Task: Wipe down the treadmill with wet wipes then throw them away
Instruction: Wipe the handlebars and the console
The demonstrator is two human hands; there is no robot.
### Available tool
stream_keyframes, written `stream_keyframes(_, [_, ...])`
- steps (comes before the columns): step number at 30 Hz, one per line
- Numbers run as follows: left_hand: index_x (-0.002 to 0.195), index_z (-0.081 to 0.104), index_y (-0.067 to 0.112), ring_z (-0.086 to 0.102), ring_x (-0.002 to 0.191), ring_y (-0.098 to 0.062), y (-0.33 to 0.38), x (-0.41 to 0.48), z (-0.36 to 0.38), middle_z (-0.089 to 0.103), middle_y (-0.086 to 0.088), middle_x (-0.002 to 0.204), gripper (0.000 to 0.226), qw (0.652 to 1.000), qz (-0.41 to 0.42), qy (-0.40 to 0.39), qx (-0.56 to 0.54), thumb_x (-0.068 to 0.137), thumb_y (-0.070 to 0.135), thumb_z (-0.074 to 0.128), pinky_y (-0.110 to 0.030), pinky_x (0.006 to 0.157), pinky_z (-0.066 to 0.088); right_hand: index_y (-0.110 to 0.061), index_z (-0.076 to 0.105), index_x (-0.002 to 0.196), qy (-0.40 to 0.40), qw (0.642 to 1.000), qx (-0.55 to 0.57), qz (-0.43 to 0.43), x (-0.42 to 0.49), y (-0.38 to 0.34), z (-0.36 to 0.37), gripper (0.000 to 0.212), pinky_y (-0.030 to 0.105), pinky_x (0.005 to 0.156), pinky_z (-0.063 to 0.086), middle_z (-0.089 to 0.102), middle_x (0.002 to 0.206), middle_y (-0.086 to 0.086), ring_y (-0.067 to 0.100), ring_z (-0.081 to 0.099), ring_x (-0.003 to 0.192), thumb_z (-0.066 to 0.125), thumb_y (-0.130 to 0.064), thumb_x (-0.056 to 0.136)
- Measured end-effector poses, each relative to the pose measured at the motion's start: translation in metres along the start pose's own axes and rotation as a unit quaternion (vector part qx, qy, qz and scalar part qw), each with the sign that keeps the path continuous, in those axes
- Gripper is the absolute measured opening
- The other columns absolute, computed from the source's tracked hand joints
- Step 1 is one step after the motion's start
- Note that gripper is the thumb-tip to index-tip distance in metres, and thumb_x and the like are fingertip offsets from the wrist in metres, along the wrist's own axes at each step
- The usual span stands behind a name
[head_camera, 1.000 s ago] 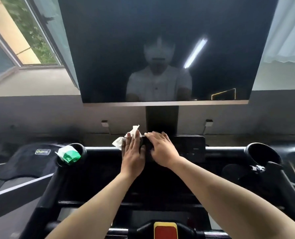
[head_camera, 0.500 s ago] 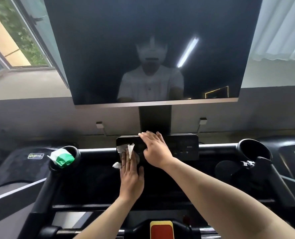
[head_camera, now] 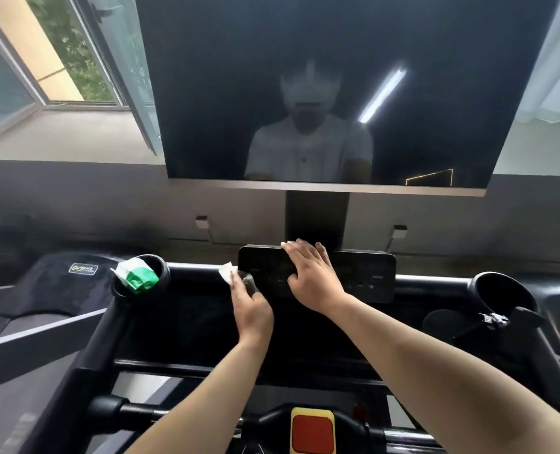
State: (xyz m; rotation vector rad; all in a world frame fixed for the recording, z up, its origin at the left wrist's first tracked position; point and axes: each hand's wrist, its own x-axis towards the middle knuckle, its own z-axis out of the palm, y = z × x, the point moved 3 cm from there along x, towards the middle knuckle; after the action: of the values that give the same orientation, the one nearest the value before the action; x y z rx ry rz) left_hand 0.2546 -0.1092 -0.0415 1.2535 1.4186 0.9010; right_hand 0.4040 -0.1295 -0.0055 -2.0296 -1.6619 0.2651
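The treadmill's black control panel (head_camera: 364, 276) stands under a large dark screen (head_camera: 321, 93). My left hand (head_camera: 251, 306) presses a white wet wipe (head_camera: 227, 272) against the panel's lower left corner; only a corner of the wipe shows past my fingers. My right hand (head_camera: 308, 273) lies on the panel's upper middle, its fingers curled over the top edge and steadying it. A green and white wipe packet (head_camera: 136, 276) sits in the left cup holder (head_camera: 160, 270).
An empty cup holder (head_camera: 498, 290) is at the right end of the black handlebar (head_camera: 200, 273). A red stop button on a yellow base (head_camera: 312, 429) is low in the middle. Another treadmill (head_camera: 59, 283) stands to the left, below an open window (head_camera: 59, 54).
My left hand slid the wipe from the panel's top left edge down to its lower left corner. My right hand stayed on the panel. The view shifted slightly.
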Motion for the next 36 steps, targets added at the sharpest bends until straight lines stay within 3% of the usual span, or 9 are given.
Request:
stream_keyframes(4, [0.16, 0.01, 0.04, 0.061, 0.115, -0.027, -0.01, -0.011, 0.018, 0.059, -0.006, 0.131, 0.081, 0.984, -0.113, 0.046, -0.131, 0.096, 0.002, 0.042, -0.039, 0.107, 0.045, -0.02, 0.032, 0.156, -0.004, 1.0, -0.007, -0.005, 0.0, 0.001, 0.0, 0.073, 0.023, 0.118, -0.015, 0.034, 0.16, -0.005, 0.01, 0.014, 0.152, 0.051, -0.009, 0.086])
stream_keyframes(7, [0.158, 0.022, 0.028, 0.067, 0.105, -0.028, -0.02, -0.016, 0.036, 0.066, -0.013, 0.118, 0.072, 0.953, -0.183, 0.03, -0.241, 0.097, -0.001, 0.048, -0.043, 0.099, 0.053, -0.02, 0.032, 0.156, -0.005, 1.0, -0.009, -0.007, 0.0, 0.001, 0.0, 0.073, 0.021, 0.116, -0.017, 0.033, 0.16, -0.006, 0.01, 0.014, 0.152, 0.051, -0.009, 0.086])
stream_keyframes(11, [0.132, 0.054, 0.007, 0.072, 0.097, -0.031, -0.032, -0.007, 0.031, 0.071, -0.016, 0.111, 0.035, 0.954, -0.19, -0.016, -0.233, 0.097, 0.005, 0.053, -0.046, 0.092, 0.059, -0.02, 0.032, 0.156, -0.004, 1.0, -0.008, -0.01, 0.001, 0.002, 0.0, 0.073, 0.021, 0.116, -0.016, 0.034, 0.159, -0.006, 0.009, 0.014, 0.151, 0.051, -0.01, 0.086])
stream_keyframes(15, [0.09, 0.064, 0.01, 0.065, 0.073, -0.03, -0.025, 0.013, 0.005, 0.067, -0.012, 0.09, 0.022, 0.958, -0.164, 0.069, -0.223, 0.098, 0.0, 0.046, -0.042, 0.071, 0.057, -0.021, 0.031, 0.156, -0.008, 1.0, -0.007, -0.013, 0.0, 0.003, -0.001, 0.073, 0.023, 0.118, -0.015, 0.033, 0.16, -0.006, 0.009, 0.013, 0.152, 0.051, -0.01, 0.086])
stream_keyframes(17, [0.08, 0.066, 0.016, 0.064, 0.071, -0.027, -0.026, 0.019, 0.005, 0.067, -0.008, 0.084, 0.03, 0.956, -0.181, 0.083, -0.214, 0.099, 0.002, 0.047, -0.042, 0.071, 0.057, -0.021, 0.031, 0.156, -0.011, 1.0, -0.004, -0.012, 0.0, 0.003, -0.001, 0.074, 0.022, 0.117, -0.016, 0.032, 0.161, -0.006, 0.009, 0.013, 0.152, 0.051, -0.01, 0.087])
stream_keyframes(21, [0.085, 0.069, 0.011, 0.064, 0.068, -0.022, -0.02, 0.005, 0.027, 0.069, -0.006, 0.08, 0.022, 0.937, -0.249, 0.06, -0.24, 0.101, 0.01, 0.056, -0.03, 0.064, 0.051, -0.022, 0.033, 0.156, -0.023, 1.0, 0.004, -0.011, 0.002, 0.005, -0.004, 0.074, 0.021, 0.116, -0.015, 0.032, 0.162, -0.006, 0.008, 0.013, 0.152, 0.052, -0.009, 0.085])
stream_keyframes(29, [0.103, 0.069, 0.004, 0.072, 0.088, -0.03, -0.01, -0.02, 0.053, 0.074, -0.015, 0.093, 0.013, 0.91, -0.3, -0.04, -0.285, 0.101, 0.015, 0.061, -0.041, 0.087, 0.058, -0.021, 0.032, 0.157, -0.044, 0.999, 0.018, -0.016, 0.002, 0.005, -0.007, 0.076, 0.025, 0.119, -0.011, 0.03, 0.163, -0.006, 0.008, 0.011, 0.152, 0.052, -0.007, 0.085])
stream_keyframes(34, [0.078, 0.064, 0.009, 0.065, 0.06, -0.017, -0.006, 0.006, 0.015, 0.066, -0.007, 0.08, 0.025, 0.908, -0.275, 0.043, -0.314, 0.102, 0.01, 0.055, -0.028, 0.058, 0.053, -0.021, 0.032, 0.157, -0.046, 0.998, 0.026, -0.016, 0.002, 0.007, -0.008, 0.078, 0.024, 0.119, -0.01, 0.03, 0.163, -0.005, 0.008, 0.012, 0.152, 0.051, -0.004, 0.083])
stream_keyframes(36, [0.075, 0.059, 0.011, 0.063, 0.062, -0.017, -0.001, 0.012, 0.01, 0.063, -0.006, 0.079, 0.031, 0.899, -0.281, 0.05, -0.331, 0.104, 0.01, 0.051, -0.032, 0.067, 0.055, -0.021, 0.032, 0.157, -0.047, 0.998, 0.031, -0.014, 0.002, 0.007, -0.007, 0.077, 0.022, 0.118, -0.012, 0.029, 0.163, -0.005, 0.008, 0.011, 0.152, 0.05, -0.004, 0.084])
